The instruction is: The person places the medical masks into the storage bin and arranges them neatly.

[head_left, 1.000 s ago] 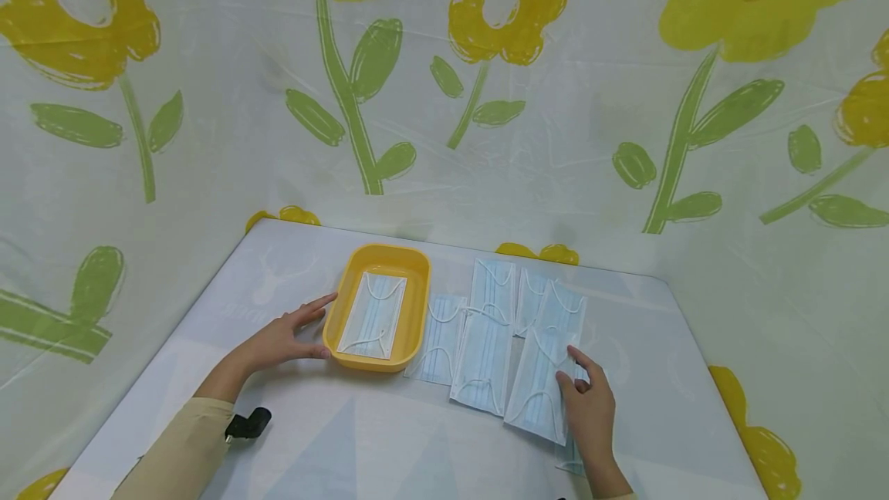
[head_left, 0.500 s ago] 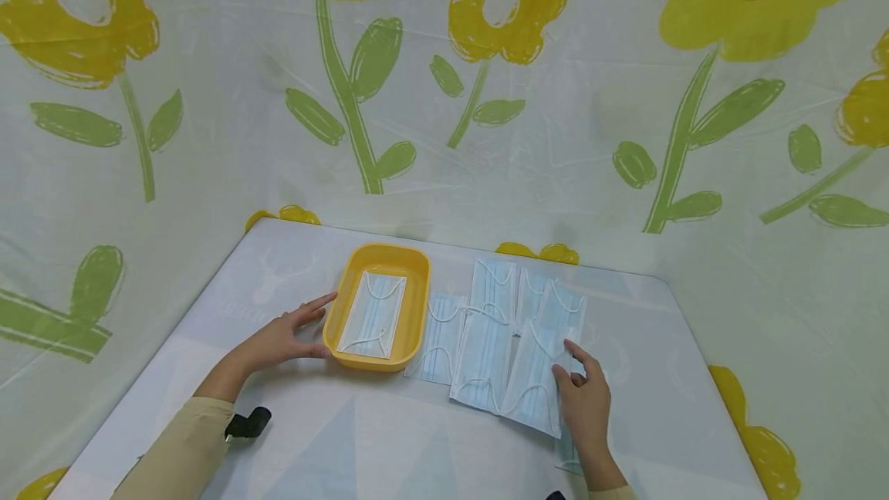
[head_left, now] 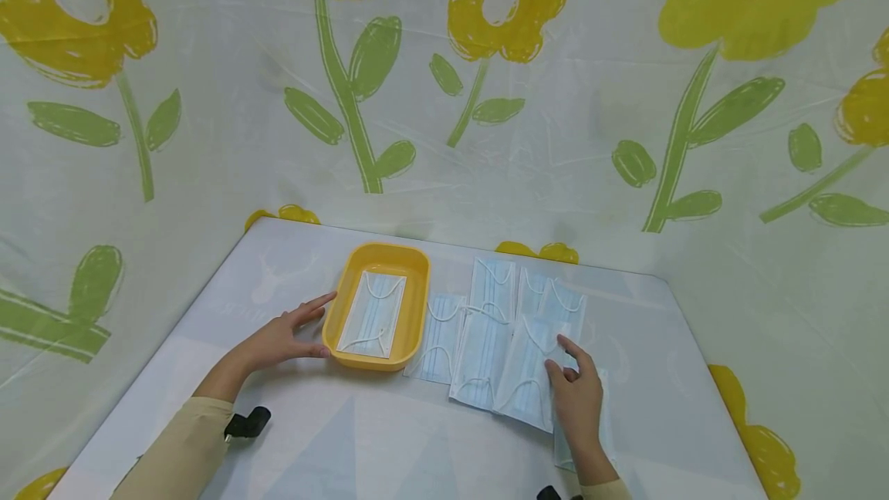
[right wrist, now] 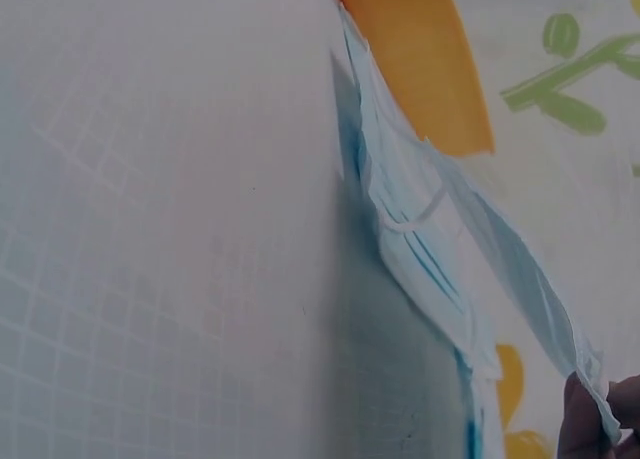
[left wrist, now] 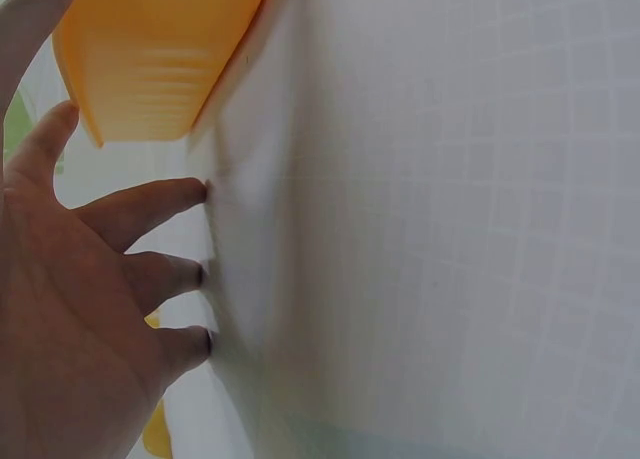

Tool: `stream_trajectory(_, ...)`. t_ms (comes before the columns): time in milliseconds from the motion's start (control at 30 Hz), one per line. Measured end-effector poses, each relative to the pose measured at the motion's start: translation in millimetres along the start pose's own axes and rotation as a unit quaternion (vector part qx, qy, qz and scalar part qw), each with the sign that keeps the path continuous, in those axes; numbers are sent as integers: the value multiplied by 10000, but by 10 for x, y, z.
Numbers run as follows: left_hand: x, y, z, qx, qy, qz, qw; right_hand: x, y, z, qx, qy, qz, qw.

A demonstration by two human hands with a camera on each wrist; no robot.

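Note:
My right hand pinches the right edge of a pale blue face mask between thumb and fingers. In the right wrist view the mask slants up toward the fingertips, raised at that edge. Several more masks lie spread and overlapping under and beside it, ear loops showing. My left hand is spread at the left side of a yellow tray, thumb and a fingertip right at its rim. In the left wrist view the other fingers point away from each other. One mask lies flat inside the tray.
A white table with faint printed patterns carries everything. Flower-printed cloth rises behind it and at the sides. A black fitting shows by the left sleeve. Another mask lies partly under the right hand.
My right hand has moved a little left, drawing the pinched mask left and slightly up over the neighbouring mask. More of the mask beneath the hand now shows. The left hand and tray stay put.

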State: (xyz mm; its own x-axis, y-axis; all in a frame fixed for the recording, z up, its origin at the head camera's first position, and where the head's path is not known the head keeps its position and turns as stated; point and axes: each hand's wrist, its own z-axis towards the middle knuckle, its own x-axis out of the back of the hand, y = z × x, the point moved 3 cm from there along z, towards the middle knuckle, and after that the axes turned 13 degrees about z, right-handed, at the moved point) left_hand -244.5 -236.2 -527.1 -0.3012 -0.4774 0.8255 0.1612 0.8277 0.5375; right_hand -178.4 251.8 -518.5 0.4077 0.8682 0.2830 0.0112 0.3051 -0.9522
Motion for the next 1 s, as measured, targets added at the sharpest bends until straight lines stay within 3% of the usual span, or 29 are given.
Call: stream_trajectory(1000, 14, 9, -24, -72, 66, 19, 10000, -336, -166, 33, 98, -216, 417, 9988)
